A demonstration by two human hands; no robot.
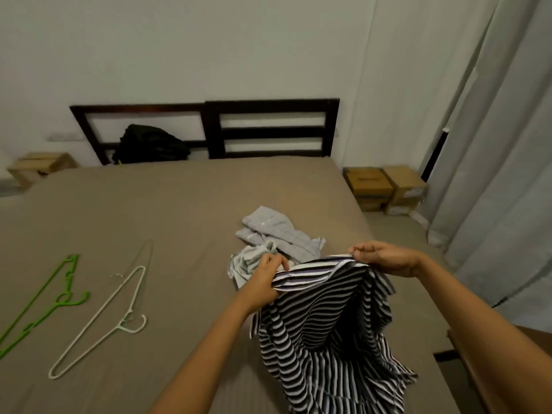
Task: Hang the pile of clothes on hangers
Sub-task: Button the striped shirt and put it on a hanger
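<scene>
Nearest: black-and-white striped garment (325, 318), thin soft knit. It hangs in loose folds over the near right part of the bed, lifted by its top edge. The opening between the hands gapes and looks dark inside.

Brown wooden furniture edge (507, 369) at lower right, beside the bed; can't tell what it is.

Left hand (263, 279): forearm comes in from bottom centre, fingers curled, gripping the left end of the garment's top edge. Right hand (385, 258): forearm comes in from the right, back of hand up, thumb and fingers pinching the right end of the same edge. Both hands are raised above the sheet.

Left of the arms, flat on the taupe bed sheet (149, 204): white hanger (101, 324), thin and triangular, hook toward the middle of the bed. Green plastic hanger (38, 303) further left, partly cut by the frame. A faint thin hanger (143, 255) lies just beyond the white one; material unclear.

Just behind the hands: pile of clothes (274, 234), crumpled light grey fabric plus a paler piece, partly hidden by the left hand and striped edge.

Far: dark slatted wooden headboard (268, 130) against a pale wall. Black bag (149, 144) slumped in front of its left half. Cardboard boxes (385, 186) on the floor at right, another box (38, 167) at left. Pale curtain (493, 174) in long pleats down the right side.
</scene>
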